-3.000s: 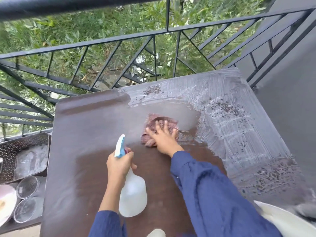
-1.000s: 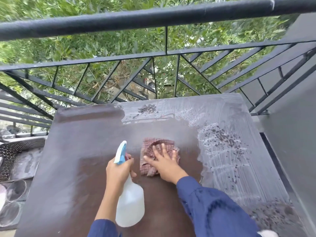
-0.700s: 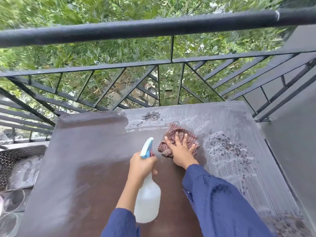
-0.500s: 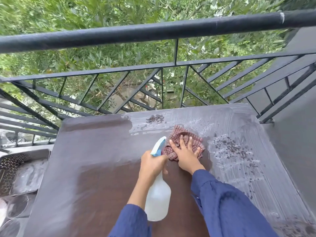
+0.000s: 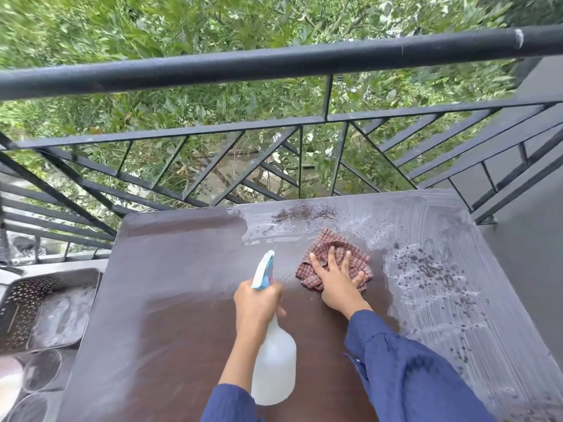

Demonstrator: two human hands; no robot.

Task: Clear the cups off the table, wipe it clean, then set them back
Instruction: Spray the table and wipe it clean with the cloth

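The dark brown table fills the lower middle of the head view, with white foamy streaks and dark crumbs across its far and right parts. My right hand lies flat, fingers spread, pressing a red checked cloth onto the tabletop near the far middle. My left hand grips the neck of a clear spray bottle with a blue and white nozzle, held just above the table left of the cloth. Clear cups stand off the table at the lower left.
A black metal railing runs right behind the table's far edge, with foliage beyond. A perforated metal tray sits on a lower surface left of the table. A grey wall rises close to the right edge.
My right hand has slid the cloth away from me and to the right, into the foamy area. My left hand with the bottle has followed to the right. The camera has tilted up.
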